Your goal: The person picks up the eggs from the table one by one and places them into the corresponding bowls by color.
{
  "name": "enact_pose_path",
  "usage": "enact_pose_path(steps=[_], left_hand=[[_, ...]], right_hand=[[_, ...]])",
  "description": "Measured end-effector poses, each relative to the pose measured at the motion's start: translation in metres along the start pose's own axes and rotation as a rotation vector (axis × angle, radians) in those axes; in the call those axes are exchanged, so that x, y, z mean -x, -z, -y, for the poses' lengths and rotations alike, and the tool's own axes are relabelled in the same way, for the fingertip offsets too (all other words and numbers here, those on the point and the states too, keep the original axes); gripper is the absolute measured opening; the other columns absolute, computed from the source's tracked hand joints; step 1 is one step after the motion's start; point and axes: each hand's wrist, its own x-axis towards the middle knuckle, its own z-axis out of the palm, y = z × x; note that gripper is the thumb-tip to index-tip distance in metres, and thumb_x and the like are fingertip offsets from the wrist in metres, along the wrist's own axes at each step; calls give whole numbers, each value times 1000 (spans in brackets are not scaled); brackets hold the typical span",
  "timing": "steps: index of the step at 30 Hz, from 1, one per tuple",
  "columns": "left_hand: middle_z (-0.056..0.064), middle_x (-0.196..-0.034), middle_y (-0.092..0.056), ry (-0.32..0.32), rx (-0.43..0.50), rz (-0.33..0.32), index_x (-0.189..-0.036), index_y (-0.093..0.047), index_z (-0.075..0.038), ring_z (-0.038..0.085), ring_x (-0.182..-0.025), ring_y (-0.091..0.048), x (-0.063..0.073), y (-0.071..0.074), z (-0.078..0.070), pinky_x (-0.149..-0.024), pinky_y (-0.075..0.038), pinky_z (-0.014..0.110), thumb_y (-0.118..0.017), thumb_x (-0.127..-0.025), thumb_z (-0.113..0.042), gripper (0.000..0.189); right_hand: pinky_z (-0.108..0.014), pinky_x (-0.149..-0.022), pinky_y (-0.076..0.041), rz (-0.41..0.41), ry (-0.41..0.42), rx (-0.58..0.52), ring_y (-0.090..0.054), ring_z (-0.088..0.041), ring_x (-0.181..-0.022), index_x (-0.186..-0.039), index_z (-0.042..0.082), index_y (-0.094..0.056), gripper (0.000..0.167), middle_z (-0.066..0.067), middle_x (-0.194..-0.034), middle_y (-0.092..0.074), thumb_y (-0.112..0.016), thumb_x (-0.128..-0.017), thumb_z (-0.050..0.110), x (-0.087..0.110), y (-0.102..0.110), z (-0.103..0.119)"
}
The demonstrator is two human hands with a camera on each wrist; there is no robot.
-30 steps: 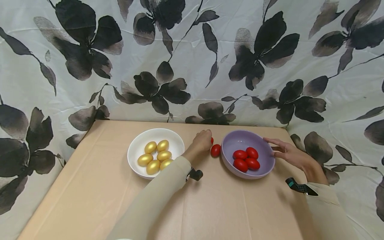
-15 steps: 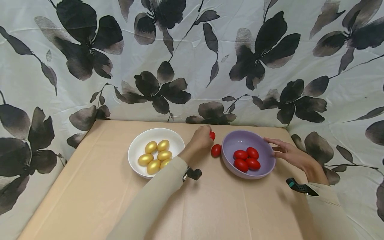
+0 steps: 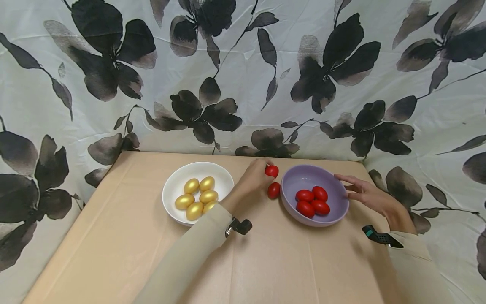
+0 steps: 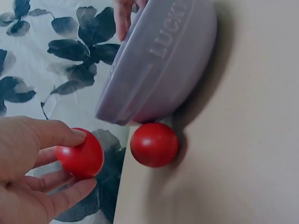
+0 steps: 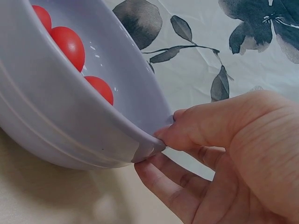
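Note:
My left hand pinches a glossy red egg between thumb and fingers, held up off the table. Just below it, another red egg lies on the table against the left side of the purple bowl. Inside that bowl several red eggs are grouped together. At the bowl's right side, my right hand holds the rim, thumb on top and fingers beneath, as the right wrist view shows.
To the left stands a white bowl with several gold eggs in it; the left forearm crosses over its near right side. Both bowls rest on a light wooden table. A floral cloth hangs right behind the table's back edge.
My left hand has raised the red egg and turned slightly, so more of the egg shows beside the purple bowl. The right hand and both bowls stay in place.

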Motion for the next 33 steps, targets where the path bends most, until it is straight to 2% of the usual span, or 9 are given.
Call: enact_pose_path(steps=[6,11,14,22,25,28,30,33], left_hand=[[11,-112,-66,-63,11,9,-124,-63,-2,21,-99,-63,6,-3,-11,-83,-57,25,-76,-88,-9,39],[10,-116,-66,-94,-6,-2,-126,-63,-3,21,-103,-62,9,-5,-19,-86,-57,26,-76,-89,-10,40],[9,-117,-65,-109,1,-8,-126,-64,-4,21,-105,-61,10,-7,-23,-87,-56,26,-76,-89,-10,40],[7,-117,-64,-195,-11,14,-126,-64,-6,19,-105,-60,9,-19,-33,-88,-53,21,-75,-89,-11,39],[7,-119,-63,-219,-53,21,-128,-63,-7,17,-106,-59,10,-25,-37,-91,-52,21,-75,-90,-12,40],[7,-120,-61,-239,-99,32,-129,-63,-8,16,-107,-58,11,-32,-41,-92,-52,21,-75,-90,-13,42],[6,-120,-61,-250,-117,47,-130,-62,-8,16,-107,-58,11,-36,-44,-91,-53,21,-75,-90,-14,43],[6,-120,-61,-268,-143,75,-130,-62,-8,15,-107,-59,10,-43,-47,-91,-52,20,-76,-90,-14,43]], right_hand=[[-33,-97,-54,-3,-7,25,-36,-59,-139,-159,7,-32,65,-25,-162,-26,-57,-99,5,-2,0,-4],[-50,-101,-52,-10,-29,36,-36,-57,-140,-159,10,-32,66,-23,-163,-26,-58,-99,6,-3,1,-4],[-54,-101,-50,-5,-30,35,-36,-58,-139,-159,10,-32,66,-23,-163,-26,-58,-99,7,-2,1,-2],[-41,-99,-54,2,-10,27,-36,-59,-139,-159,8,-32,65,-24,-162,-26,-59,-99,8,-1,1,0],[-32,-97,-54,0,-6,26,-37,-58,-138,-159,8,-32,65,-24,-162,-27,-58,-100,9,-2,0,-2],[-28,-96,-54,-1,1,38,-37,-59,-137,-159,7,-32,65,-26,-161,-27,-58,-100,9,-2,0,-4],[-29,-96,-54,-5,-1,43,-37,-59,-137,-159,8,-32,64,-25,-161,-27,-58,-100,10,-2,-1,-3],[-37,-97,-54,-5,-5,44,-37,-59,-137,-159,7,-32,65,-25,-161,-27,-59,-99,10,-1,-1,-2]])
